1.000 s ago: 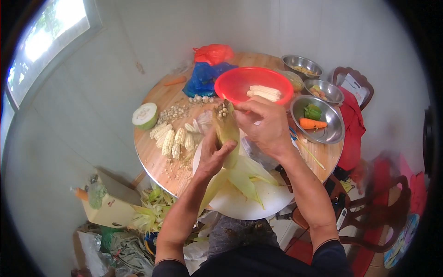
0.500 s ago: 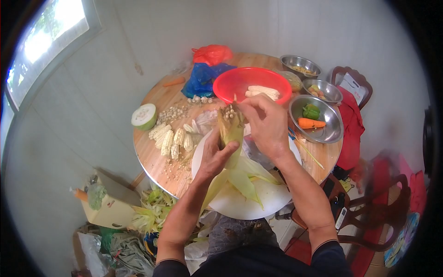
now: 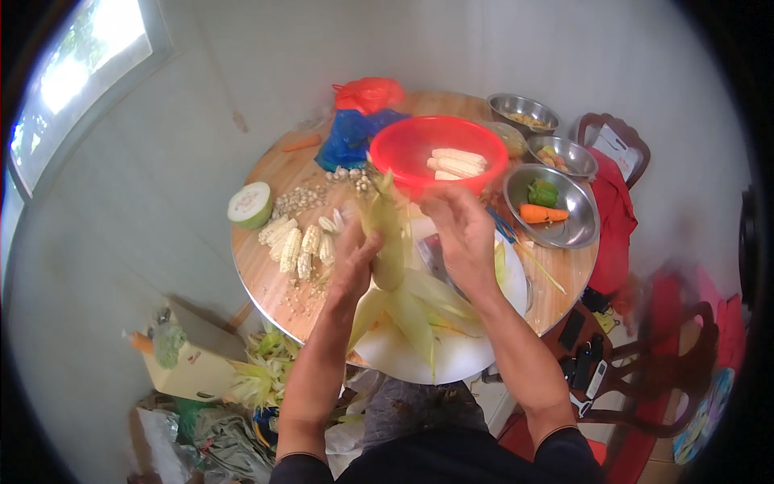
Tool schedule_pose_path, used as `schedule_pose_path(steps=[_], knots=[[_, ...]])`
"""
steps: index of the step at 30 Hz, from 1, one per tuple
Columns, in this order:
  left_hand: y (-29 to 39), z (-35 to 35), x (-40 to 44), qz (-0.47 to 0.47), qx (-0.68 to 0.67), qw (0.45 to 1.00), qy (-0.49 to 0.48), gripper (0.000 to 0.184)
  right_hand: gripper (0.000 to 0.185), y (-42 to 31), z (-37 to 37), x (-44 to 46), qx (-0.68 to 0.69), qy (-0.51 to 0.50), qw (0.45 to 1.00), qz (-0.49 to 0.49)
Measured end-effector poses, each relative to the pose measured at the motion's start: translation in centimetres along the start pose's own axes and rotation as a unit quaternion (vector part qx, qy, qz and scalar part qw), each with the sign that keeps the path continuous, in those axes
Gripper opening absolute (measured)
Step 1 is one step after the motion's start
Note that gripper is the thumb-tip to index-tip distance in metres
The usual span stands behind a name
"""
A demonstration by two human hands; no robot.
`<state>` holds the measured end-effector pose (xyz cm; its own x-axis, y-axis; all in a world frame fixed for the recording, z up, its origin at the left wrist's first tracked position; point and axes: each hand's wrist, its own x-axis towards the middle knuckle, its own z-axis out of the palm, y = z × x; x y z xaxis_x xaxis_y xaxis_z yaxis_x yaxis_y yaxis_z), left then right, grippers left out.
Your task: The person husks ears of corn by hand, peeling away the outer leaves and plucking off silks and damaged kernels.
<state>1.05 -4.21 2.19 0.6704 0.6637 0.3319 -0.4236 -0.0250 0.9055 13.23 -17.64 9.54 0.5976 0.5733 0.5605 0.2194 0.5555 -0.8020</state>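
An ear of corn (image 3: pixel 390 250), partly wrapped in pale green husk, stands upright in my left hand (image 3: pixel 353 260), whose fingers close round its side. Peeled husk leaves (image 3: pixel 413 319) hang from its lower end over a round white board (image 3: pixel 472 355). My right hand (image 3: pixel 463 230) is just right of the ear, apart from it. Its fingers are blurred, loosely bent and apart, with nothing visible in them. Behind both hands, a red basin (image 3: pixel 383 157) holds several peeled corn cobs (image 3: pixel 457 163). More whitish cobs (image 3: pixel 292 248) lie on the table left of my left hand.
On the round wooden table (image 3: pixel 270 294) are a cut melon-like vegetable (image 3: pixel 250 204), garlic (image 3: pixel 300 199) and a blue bag (image 3: pixel 347 141). Steel bowls stand at the right, one holding a carrot (image 3: pixel 542 214) and a green pepper (image 3: pixel 543 193). Husks (image 3: pixel 270 359) are piled below left.
My left hand and the ear have shifted slightly left, and the ear shows more husk side. My right hand has come away from the ear's top and moved down a little.
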Motion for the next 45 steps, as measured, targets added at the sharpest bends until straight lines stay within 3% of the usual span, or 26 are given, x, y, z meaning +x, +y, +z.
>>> schedule_pose_path(steps=[2, 5, 7, 14, 16, 23, 25, 26, 28, 32, 34, 40, 45], knots=[[0.3, 0.6, -0.1, -0.004, 0.022, 1.000, -0.004, 0.072, 0.015, -0.8, 0.9, 1.0, 0.016, -0.015, 1.000, -0.011], [0.6, 1.1, -0.1, 0.014, 0.036, 0.998, -0.049, 0.074, 0.014, -1.2, 1.3, 1.9, -0.087, -0.038, 0.995, 0.009], [0.6, 1.3, 0.0, 0.018, 0.031, 0.998, -0.042, 0.076, 0.009, -0.4, 1.0, 2.0, -0.124, -0.023, 0.991, -0.055], [0.6, 0.3, 0.7, 0.009, -0.035, 0.998, -0.050, 0.080, 0.001, 3.0, -0.4, -4.7, -0.193, -0.027, 0.976, -0.098], [0.6, 0.1, 1.0, 0.024, -0.054, 0.996, -0.060, 0.079, 0.004, 2.9, -0.3, -5.9, -0.230, -0.036, 0.960, -0.158], [2.3, 0.4, 1.8, -0.027, -0.082, 0.993, -0.078, 0.070, 0.008, 2.6, 1.5, -3.1, -0.108, -0.039, 0.977, -0.182], [2.5, 0.3, 2.0, -0.055, -0.037, 0.996, -0.060, 0.058, 0.017, 1.9, 2.5, -3.2, 0.030, -0.045, 0.995, -0.082], [2.3, 0.1, 2.3, -0.054, -0.036, 0.996, -0.059, 0.058, 0.017, 2.3, 2.4, -3.0, 0.032, -0.045, 0.995, -0.082], [1.3, -0.5, 3.0, 0.001, -0.077, 0.995, -0.069, 0.050, 0.021, 4.0, 1.6, -2.7, 0.111, -0.078, 0.990, -0.024], [0.3, -2.1, 3.9, 0.025, -0.100, 0.990, -0.097, 0.051, 0.019, 5.8, 0.2, -7.1, 0.017, -0.099, 0.995, 0.020], [-0.4, -3.1, 4.5, 0.020, -0.087, 0.994, -0.064, 0.054, 0.016, 5.1, -0.6, -10.3, -0.044, -0.129, 0.984, 0.117], [-2.7, -4.9, 4.8, -0.007, -0.240, 0.970, 0.046, 0.049, 0.012, 6.9, -3.4, -18.3, -0.007, -0.117, 0.979, 0.170], [-4.1, -5.9, 5.1, -0.027, -0.257, 0.962, 0.088, 0.049, 0.006, 7.0, -3.4, -21.4, -0.016, -0.094, 0.983, 0.156]])
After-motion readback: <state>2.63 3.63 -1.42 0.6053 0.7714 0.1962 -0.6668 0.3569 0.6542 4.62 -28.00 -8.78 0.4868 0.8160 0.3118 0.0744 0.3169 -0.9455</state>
